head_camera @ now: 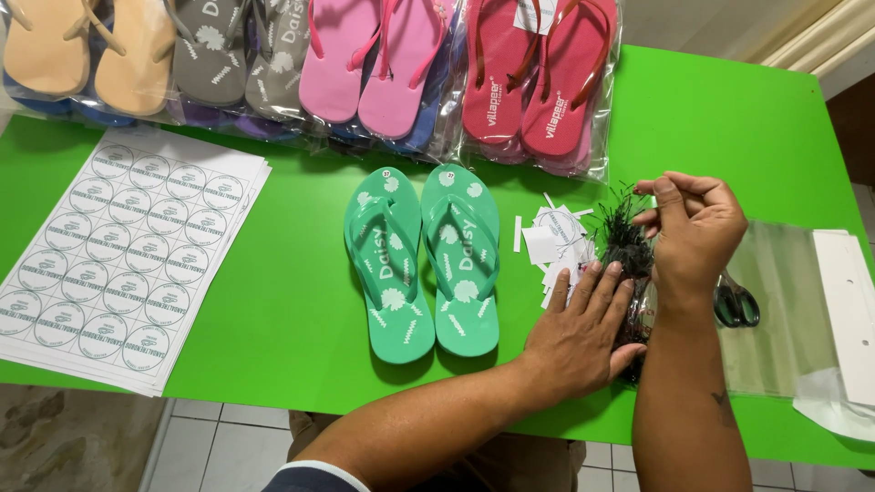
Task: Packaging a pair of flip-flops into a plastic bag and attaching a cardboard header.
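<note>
Both hands (638,282) on black ties (627,251)

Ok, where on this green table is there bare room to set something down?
The widest bare patch of the green table lies between the sticker sheets and the green flip-flops. Another is the far right corner, beyond the red bagged pair. It is crowded around the left hand and right hand: black ties, paper tags, scissors, clear bags.

Bright even light, soft shadows under the forearms, glare on plastic bags (538,82), edges perhaps slightly bowed
</note>
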